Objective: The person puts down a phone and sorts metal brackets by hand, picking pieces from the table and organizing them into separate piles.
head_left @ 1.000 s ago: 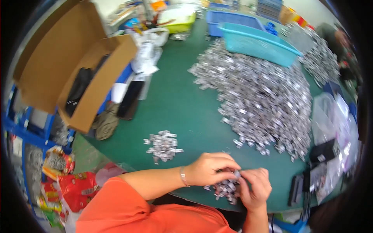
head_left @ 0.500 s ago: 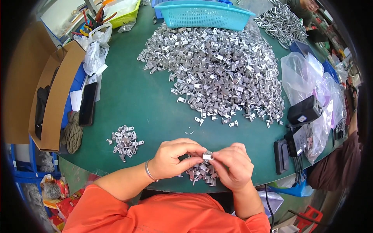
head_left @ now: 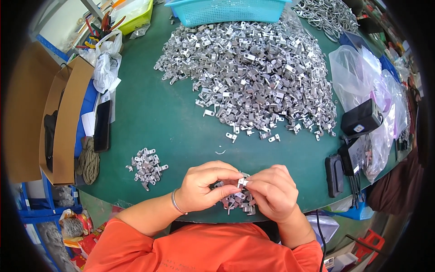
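My left hand (head_left: 202,187) and my right hand (head_left: 274,190) meet at the table's near edge, their fingertips pinched on one small silver metal bracket (head_left: 242,182). Part of the bracket is covered by the fingers. Just below and behind the fingertips lies a small pile of similar brackets (head_left: 240,202), partly hidden by my hands. Another little heap of brackets (head_left: 148,168) sits to the left of my left hand. Farther away, a big spread-out mound of loose brackets (head_left: 258,81) covers the middle and right of the green table (head_left: 136,118).
A turquoise basket (head_left: 226,12) stands behind the mound, with metal rings (head_left: 328,18) to its right. At left are an open cardboard box (head_left: 68,127) and a black phone (head_left: 103,125). Right are a black box-shaped device (head_left: 361,119), a black case (head_left: 334,175) and plastic bags (head_left: 351,77).
The bracket has turned a little between my fingertips. My hands stay in nearly the same place, while the whole view has shifted slightly.
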A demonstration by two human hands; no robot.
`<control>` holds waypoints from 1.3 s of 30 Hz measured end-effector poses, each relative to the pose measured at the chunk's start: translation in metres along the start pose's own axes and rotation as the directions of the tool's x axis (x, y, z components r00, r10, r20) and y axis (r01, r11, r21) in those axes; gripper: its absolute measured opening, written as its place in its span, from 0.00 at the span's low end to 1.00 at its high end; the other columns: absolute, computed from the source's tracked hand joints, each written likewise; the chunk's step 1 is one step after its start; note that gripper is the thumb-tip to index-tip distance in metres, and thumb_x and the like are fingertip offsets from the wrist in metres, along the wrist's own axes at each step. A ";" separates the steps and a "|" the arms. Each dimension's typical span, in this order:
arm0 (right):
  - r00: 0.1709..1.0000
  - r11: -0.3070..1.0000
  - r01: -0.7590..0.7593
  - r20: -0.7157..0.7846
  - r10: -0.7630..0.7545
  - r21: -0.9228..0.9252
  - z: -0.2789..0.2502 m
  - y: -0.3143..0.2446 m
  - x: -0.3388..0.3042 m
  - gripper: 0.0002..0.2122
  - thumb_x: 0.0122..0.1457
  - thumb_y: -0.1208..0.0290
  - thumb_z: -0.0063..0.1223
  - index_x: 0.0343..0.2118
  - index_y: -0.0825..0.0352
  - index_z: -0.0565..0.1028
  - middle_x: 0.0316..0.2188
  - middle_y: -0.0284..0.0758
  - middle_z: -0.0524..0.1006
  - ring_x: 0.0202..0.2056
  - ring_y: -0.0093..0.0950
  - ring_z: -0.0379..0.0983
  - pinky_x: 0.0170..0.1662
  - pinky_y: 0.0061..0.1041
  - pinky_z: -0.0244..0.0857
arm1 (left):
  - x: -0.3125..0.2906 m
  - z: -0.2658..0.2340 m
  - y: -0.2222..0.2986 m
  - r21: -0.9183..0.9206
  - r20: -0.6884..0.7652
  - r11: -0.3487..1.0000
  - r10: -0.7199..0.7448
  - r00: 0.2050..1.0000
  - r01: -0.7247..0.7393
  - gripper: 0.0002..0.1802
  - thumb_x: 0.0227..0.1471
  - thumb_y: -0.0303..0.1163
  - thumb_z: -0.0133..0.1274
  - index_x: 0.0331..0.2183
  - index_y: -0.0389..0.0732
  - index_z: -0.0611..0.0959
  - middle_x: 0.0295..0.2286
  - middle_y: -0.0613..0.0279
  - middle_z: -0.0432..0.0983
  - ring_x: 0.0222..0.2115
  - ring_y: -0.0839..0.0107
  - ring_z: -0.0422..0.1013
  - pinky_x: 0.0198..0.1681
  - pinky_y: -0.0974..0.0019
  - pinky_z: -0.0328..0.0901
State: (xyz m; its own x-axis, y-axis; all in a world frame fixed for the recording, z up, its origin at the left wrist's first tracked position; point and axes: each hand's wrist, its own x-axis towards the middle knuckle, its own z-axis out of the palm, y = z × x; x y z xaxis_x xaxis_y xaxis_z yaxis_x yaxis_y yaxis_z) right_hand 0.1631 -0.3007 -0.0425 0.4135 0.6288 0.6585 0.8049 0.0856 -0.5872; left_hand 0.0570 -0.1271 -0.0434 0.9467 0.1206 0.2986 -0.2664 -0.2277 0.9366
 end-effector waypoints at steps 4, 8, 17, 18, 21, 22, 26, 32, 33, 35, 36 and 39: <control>0.997 0.996 -0.058 -0.041 0.060 0.068 0.002 -0.002 0.000 0.10 0.39 0.82 0.65 0.28 0.69 0.78 0.27 0.35 0.78 0.25 0.30 0.74 0.30 0.26 0.64 | 0.000 0.001 0.000 -0.034 0.002 0.999 -0.002 1.000 0.002 0.14 0.41 0.15 0.61 0.35 0.29 0.81 0.33 0.50 0.78 0.33 0.67 0.76 0.36 0.69 0.72; 0.995 0.994 -0.052 -0.082 0.061 0.099 0.004 -0.003 -0.002 0.10 0.39 0.82 0.64 0.28 0.70 0.78 0.27 0.37 0.78 0.26 0.32 0.75 0.30 0.27 0.67 | -0.001 0.005 -0.002 -0.074 -0.038 0.997 0.000 0.999 -0.003 0.14 0.42 0.16 0.62 0.35 0.31 0.81 0.34 0.52 0.78 0.33 0.68 0.76 0.36 0.69 0.72; 0.994 0.997 -0.050 0.102 0.044 0.056 -0.017 -0.001 -0.002 0.08 0.42 0.85 0.58 0.28 0.70 0.76 0.29 0.39 0.78 0.30 0.36 0.76 0.32 0.32 0.69 | 0.002 0.000 -0.004 0.188 0.102 0.968 0.151 0.983 -0.168 0.12 0.33 0.14 0.61 0.26 0.37 0.83 0.32 0.57 0.79 0.32 0.63 0.75 0.35 0.66 0.70; 0.985 0.986 -0.115 0.117 0.129 -0.119 -0.024 0.005 -0.003 0.07 0.43 0.84 0.56 0.28 0.69 0.76 0.30 0.39 0.78 0.30 0.36 0.75 0.34 0.33 0.67 | 0.002 0.000 -0.005 0.223 0.137 0.956 0.163 0.977 -0.190 0.11 0.33 0.16 0.62 0.26 0.37 0.83 0.31 0.58 0.79 0.31 0.63 0.75 0.36 0.65 0.69; 0.924 0.844 -0.343 0.012 0.382 -0.412 -0.035 0.025 0.004 0.05 0.49 0.81 0.53 0.29 0.68 0.75 0.27 0.38 0.74 0.30 0.40 0.70 0.35 0.36 0.63 | 0.006 -0.002 -0.005 0.278 0.194 0.931 0.188 0.963 -0.238 0.10 0.35 0.18 0.61 0.26 0.38 0.83 0.31 0.60 0.78 0.31 0.64 0.74 0.38 0.64 0.67; 0.919 0.814 -0.364 -0.034 0.392 -0.453 -0.034 0.032 0.008 0.04 0.49 0.79 0.54 0.29 0.68 0.75 0.27 0.38 0.74 0.30 0.39 0.70 0.35 0.36 0.63 | 0.009 -0.001 -0.004 0.302 0.218 0.916 0.204 0.954 -0.265 0.09 0.36 0.19 0.60 0.26 0.38 0.83 0.31 0.61 0.78 0.32 0.64 0.74 0.38 0.64 0.66; 0.890 0.697 -0.395 -0.061 0.452 -0.599 -0.019 0.047 0.009 0.05 0.49 0.74 0.58 0.29 0.65 0.76 0.28 0.34 0.73 0.34 0.36 0.69 0.36 0.35 0.61 | 0.012 0.002 -0.006 0.279 0.162 0.940 0.154 0.975 -0.195 0.08 0.36 0.19 0.61 0.25 0.39 0.83 0.29 0.62 0.79 0.31 0.65 0.74 0.41 0.63 0.65; 0.929 0.869 -0.365 -0.066 0.364 -0.333 -0.016 0.037 0.011 0.05 0.46 0.77 0.61 0.26 0.63 0.77 0.26 0.31 0.74 0.30 0.32 0.70 0.34 0.30 0.59 | 0.011 -0.005 -0.011 0.316 0.166 0.931 0.133 0.977 -0.180 0.10 0.38 0.23 0.64 0.29 0.37 0.83 0.29 0.60 0.78 0.32 0.64 0.74 0.40 0.64 0.66; 0.931 0.875 -0.360 -0.061 0.360 -0.323 -0.014 0.030 0.012 0.05 0.46 0.77 0.61 0.26 0.63 0.77 0.26 0.31 0.74 0.30 0.32 0.70 0.34 0.30 0.59 | 0.012 -0.003 -0.008 0.326 0.094 0.938 0.090 0.992 -0.116 0.13 0.38 0.24 0.64 0.32 0.36 0.82 0.30 0.59 0.78 0.32 0.63 0.73 0.40 0.63 0.66; 0.962 0.956 -0.272 -0.032 0.270 -0.109 -0.009 0.015 0.015 0.07 0.43 0.79 0.63 0.26 0.63 0.78 0.25 0.30 0.75 0.27 0.30 0.70 0.33 0.28 0.59 | 0.013 0.003 0.000 0.285 -0.055 0.958 -0.021 0.998 0.036 0.23 0.39 0.28 0.66 0.40 0.33 0.80 0.32 0.56 0.78 0.33 0.62 0.73 0.40 0.63 0.67; 0.973 0.971 -0.231 -0.016 0.230 -0.061 -0.008 0.013 0.016 0.08 0.41 0.79 0.64 0.27 0.63 0.78 0.25 0.29 0.75 0.26 0.28 0.70 0.33 0.27 0.59 | 0.014 0.004 0.000 0.294 -0.062 0.955 -0.021 0.998 0.038 0.23 0.39 0.28 0.66 0.40 0.33 0.80 0.32 0.56 0.78 0.33 0.62 0.73 0.40 0.63 0.67; 0.992 0.992 -0.122 0.023 0.122 -0.010 -0.005 0.013 0.015 0.10 0.37 0.81 0.66 0.26 0.64 0.79 0.24 0.30 0.75 0.27 0.28 0.71 0.32 0.26 0.60 | 0.014 0.003 -0.005 0.161 -0.072 0.987 0.026 0.997 -0.014 0.15 0.41 0.23 0.64 0.36 0.32 0.82 0.31 0.55 0.79 0.32 0.62 0.74 0.37 0.64 0.68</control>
State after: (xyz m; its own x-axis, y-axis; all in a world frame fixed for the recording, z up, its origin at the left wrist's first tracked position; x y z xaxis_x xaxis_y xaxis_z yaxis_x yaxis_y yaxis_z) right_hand 0.1820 -0.2942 -0.0385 0.4987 0.6524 0.5707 0.7527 0.0005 -0.6583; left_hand 0.0721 -0.1268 -0.0443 0.9242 0.1837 0.3348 -0.2468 -0.3815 0.8908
